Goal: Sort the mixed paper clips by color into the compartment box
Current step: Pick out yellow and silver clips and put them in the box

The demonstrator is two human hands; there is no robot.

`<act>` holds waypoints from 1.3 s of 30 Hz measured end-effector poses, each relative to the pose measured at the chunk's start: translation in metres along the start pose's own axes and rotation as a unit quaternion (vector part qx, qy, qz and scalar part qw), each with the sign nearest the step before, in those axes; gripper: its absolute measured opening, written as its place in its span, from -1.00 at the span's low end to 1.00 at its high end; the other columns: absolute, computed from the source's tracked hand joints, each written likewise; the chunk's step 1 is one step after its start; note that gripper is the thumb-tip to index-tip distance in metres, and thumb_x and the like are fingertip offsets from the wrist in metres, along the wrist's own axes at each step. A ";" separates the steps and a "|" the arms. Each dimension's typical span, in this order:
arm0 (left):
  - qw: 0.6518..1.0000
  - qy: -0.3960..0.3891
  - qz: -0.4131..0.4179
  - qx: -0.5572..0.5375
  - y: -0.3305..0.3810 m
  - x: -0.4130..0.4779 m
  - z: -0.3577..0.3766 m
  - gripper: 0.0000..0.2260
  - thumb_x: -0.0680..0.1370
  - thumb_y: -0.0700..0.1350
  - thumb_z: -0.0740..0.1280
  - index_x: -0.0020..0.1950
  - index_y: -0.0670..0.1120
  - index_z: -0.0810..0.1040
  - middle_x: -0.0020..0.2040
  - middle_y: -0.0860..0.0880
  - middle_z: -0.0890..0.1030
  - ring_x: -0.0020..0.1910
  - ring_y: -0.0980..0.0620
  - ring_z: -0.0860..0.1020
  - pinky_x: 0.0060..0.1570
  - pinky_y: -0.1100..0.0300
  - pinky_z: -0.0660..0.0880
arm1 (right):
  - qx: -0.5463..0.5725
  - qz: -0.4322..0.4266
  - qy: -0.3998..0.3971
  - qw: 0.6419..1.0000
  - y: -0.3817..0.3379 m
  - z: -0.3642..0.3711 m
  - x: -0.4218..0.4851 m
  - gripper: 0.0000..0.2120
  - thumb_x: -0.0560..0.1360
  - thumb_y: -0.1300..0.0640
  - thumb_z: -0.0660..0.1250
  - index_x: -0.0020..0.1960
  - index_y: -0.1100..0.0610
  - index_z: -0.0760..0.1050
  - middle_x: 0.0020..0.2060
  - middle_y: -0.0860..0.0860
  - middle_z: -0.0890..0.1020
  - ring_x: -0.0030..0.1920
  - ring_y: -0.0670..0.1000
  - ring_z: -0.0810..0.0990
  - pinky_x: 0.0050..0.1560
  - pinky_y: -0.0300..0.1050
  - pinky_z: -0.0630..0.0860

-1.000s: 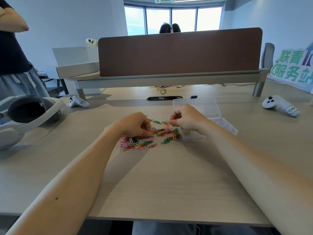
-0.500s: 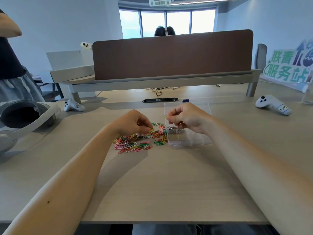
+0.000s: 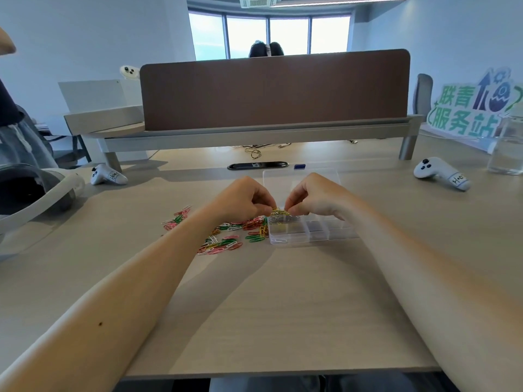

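— Over the box's (image 3: 311, 241) far-left cell we have both hands meeting: left hand (image 3: 243, 199) and right hand (image 3: 314, 198) each pinch one small bunch of yellow clips (image 3: 278, 213) between thumb and fingertips, other fingers curled in
— Why two hands on one bunch?
— We judge the clips are hooked together. Pulling from both sides would part them, and holding them above that cell means whatever drops lands where yellow belongs. Some yellow seems to lie in the cell already, though through clear plastic we cannot be sure
— And the rest?
— Pile (image 3: 223, 239) lies loose on the table (image 3: 283, 292), just left of the box and reaching its wall: pink, green, red, white and yellow mixed. One white clip (image 3: 280, 240) sits in the near-left cell. We take it the box stands beside the pile so each clip travels only a short way. Its lid (image 3: 300, 176) is swung open away from us, clear of our reach
— Any writing?
— Sign (image 3: 469, 108) at far right reads 联青服务站 in green. Left controller (image 3: 109, 175) and right controller (image 3: 441, 175) carry handwritten labels, something like "H·0", not certain. No brand legible on the headset (image 3: 34, 190)
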State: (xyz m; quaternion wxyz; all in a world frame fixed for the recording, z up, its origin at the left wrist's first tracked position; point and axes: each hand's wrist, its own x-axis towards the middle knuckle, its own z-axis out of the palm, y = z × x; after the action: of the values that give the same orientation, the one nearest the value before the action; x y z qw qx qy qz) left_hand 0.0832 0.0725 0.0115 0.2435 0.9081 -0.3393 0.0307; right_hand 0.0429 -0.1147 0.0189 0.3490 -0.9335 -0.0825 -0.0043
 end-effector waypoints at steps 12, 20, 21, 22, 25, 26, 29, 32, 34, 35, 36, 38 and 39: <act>1.000 -0.014 0.010 -0.011 0.003 -0.001 0.001 -0.83 0.50 -0.23 0.40 0.07 -0.09 0.68 -0.08 0.04 0.67 -0.17 0.17 0.61 -0.10 0.40 0.53 | -0.030 -0.022 -0.012 0.999 0.002 0.003 0.002 -0.91 0.49 0.23 0.41 -0.07 0.10 0.68 -0.25 -0.04 0.66 -0.26 -0.08 0.52 -0.21 -0.21 0.47; 1.000 -0.013 -0.017 0.020 -0.021 -0.021 -0.031 -0.89 0.48 -0.17 0.43 -0.02 -0.03 0.68 -0.19 0.12 0.64 -0.23 0.22 0.58 -0.21 0.44 0.45 | -0.050 -0.081 -0.047 0.994 -0.013 0.012 0.003 -0.82 0.49 0.05 0.43 0.04 0.09 0.66 -0.15 -0.10 0.64 -0.14 -0.12 0.57 -0.18 -0.28 0.44; 0.999 -0.020 -0.019 0.032 -0.022 -0.025 -0.030 -0.89 0.49 -0.16 0.43 -0.01 -0.03 0.68 -0.18 0.13 0.63 -0.24 0.23 0.57 -0.25 0.49 0.44 | -0.071 -0.089 -0.059 0.992 -0.017 0.016 0.004 -0.80 0.48 0.02 0.43 0.05 0.08 0.66 -0.13 -0.09 0.64 -0.12 -0.12 0.56 -0.17 -0.26 0.44; 0.999 -0.025 -0.019 0.041 -0.023 -0.027 -0.029 -0.89 0.49 -0.15 0.43 0.00 -0.03 0.68 -0.19 0.14 0.61 -0.24 0.23 0.55 -0.29 0.52 0.42 | -0.096 -0.094 -0.066 0.989 -0.019 0.020 0.005 -0.80 0.47 0.00 0.44 0.05 0.06 0.66 -0.12 -0.09 0.63 -0.10 -0.11 0.56 -0.16 -0.25 0.44; 0.997 -0.032 -0.017 0.061 -0.025 -0.029 -0.022 -0.89 0.49 -0.13 0.43 0.00 -0.01 0.68 -0.20 0.15 0.60 -0.26 0.26 0.52 -0.31 0.53 0.38 | -0.145 -0.091 -0.075 0.982 -0.020 0.022 0.008 -0.82 0.47 0.02 0.44 0.04 0.02 0.67 -0.15 -0.13 0.62 -0.10 -0.14 0.55 -0.18 -0.26 0.41; 0.997 -0.034 -0.017 0.063 -0.026 -0.029 -0.020 -0.88 0.49 -0.13 0.43 0.01 -0.01 0.68 -0.18 0.12 0.61 -0.25 0.26 0.52 -0.28 0.51 0.38 | -0.151 -0.087 -0.073 0.982 -0.019 0.020 0.008 -0.85 0.47 0.05 0.43 0.03 0.03 0.67 -0.18 -0.16 0.61 -0.11 -0.15 0.56 -0.18 -0.28 0.41; 0.998 -0.036 -0.018 0.058 -0.026 -0.027 -0.012 -0.85 0.51 -0.10 0.41 0.06 -0.01 0.68 -0.11 0.08 0.63 -0.21 0.24 0.52 -0.21 0.44 0.40 | -0.171 -0.082 -0.064 0.980 -0.015 0.014 0.007 -0.87 0.47 0.17 0.40 -0.01 0.07 0.69 -0.26 -0.23 0.58 -0.16 -0.20 0.57 -0.23 -0.33 0.41; 0.997 -0.041 -0.014 0.061 -0.023 -0.024 -0.001 -0.81 0.49 0.02 0.41 0.08 0.03 0.66 -0.07 0.08 0.65 -0.16 0.18 0.55 -0.07 0.23 0.53 | -0.167 -0.084 -0.054 0.981 -0.011 0.014 0.007 -0.88 0.47 0.16 0.41 -0.03 0.06 0.68 -0.28 -0.25 0.56 -0.18 -0.22 0.56 -0.26 -0.36 0.39; 0.997 -0.043 -0.014 0.067 -0.020 -0.023 0.002 -0.78 0.47 0.07 0.42 0.06 0.03 0.67 -0.10 0.07 0.65 -0.15 0.11 0.57 -0.07 0.18 0.54 | -0.165 -0.085 -0.046 0.981 -0.012 0.017 0.008 -0.92 0.46 0.10 0.43 -0.05 0.00 0.66 -0.28 -0.23 0.56 -0.18 -0.16 0.55 -0.28 -0.33 0.38; 0.997 -0.045 -0.016 0.068 -0.019 -0.023 0.003 -0.78 0.46 0.07 0.43 0.05 0.01 0.68 -0.11 0.06 0.64 -0.16 0.08 0.58 -0.10 0.20 0.53 | -0.171 -0.087 -0.044 0.980 -0.013 0.018 0.009 -0.91 0.45 0.05 0.44 -0.05 -0.02 0.65 -0.28 -0.21 0.55 -0.19 -0.14 0.54 -0.29 -0.30 0.37; 0.997 -0.045 -0.019 0.066 -0.018 -0.023 0.003 -0.78 0.46 0.06 0.44 0.03 -0.01 0.68 -0.13 0.06 0.64 -0.18 0.07 0.59 -0.11 0.22 0.52 | -0.182 -0.089 -0.046 0.978 -0.015 0.020 0.010 -0.88 0.44 0.00 0.46 -0.03 -0.03 0.65 -0.28 -0.18 0.54 -0.21 -0.14 0.52 -0.31 -0.28 0.35; 0.997 -0.048 -0.021 0.056 -0.018 -0.023 0.003 -0.81 0.46 0.01 0.46 0.01 -0.02 0.69 -0.13 0.06 0.64 -0.28 0.15 0.61 -0.13 0.27 0.53 | -0.215 -0.091 -0.059 0.971 -0.017 0.025 0.012 -0.78 0.43 -0.05 0.46 0.06 -0.04 0.65 -0.29 -0.14 0.52 -0.25 -0.13 0.49 -0.33 -0.25 0.32; 0.997 -0.051 -0.023 0.051 -0.018 -0.024 0.002 -0.83 0.46 -0.01 0.46 0.00 -0.03 0.69 -0.12 0.06 0.65 -0.35 0.21 0.60 -0.16 0.29 0.53 | -0.230 -0.092 -0.065 0.967 -0.018 0.027 0.012 -0.76 0.43 -0.05 0.46 0.08 -0.05 0.65 -0.29 -0.14 0.50 -0.26 -0.13 0.47 -0.34 -0.25 0.31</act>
State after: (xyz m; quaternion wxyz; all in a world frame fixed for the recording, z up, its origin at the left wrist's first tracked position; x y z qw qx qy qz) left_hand 0.0759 0.0972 -0.0033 0.1802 0.9273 -0.3281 -0.0043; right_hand 0.0507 -0.0817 0.0113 0.1168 -0.9754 -0.1870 0.0057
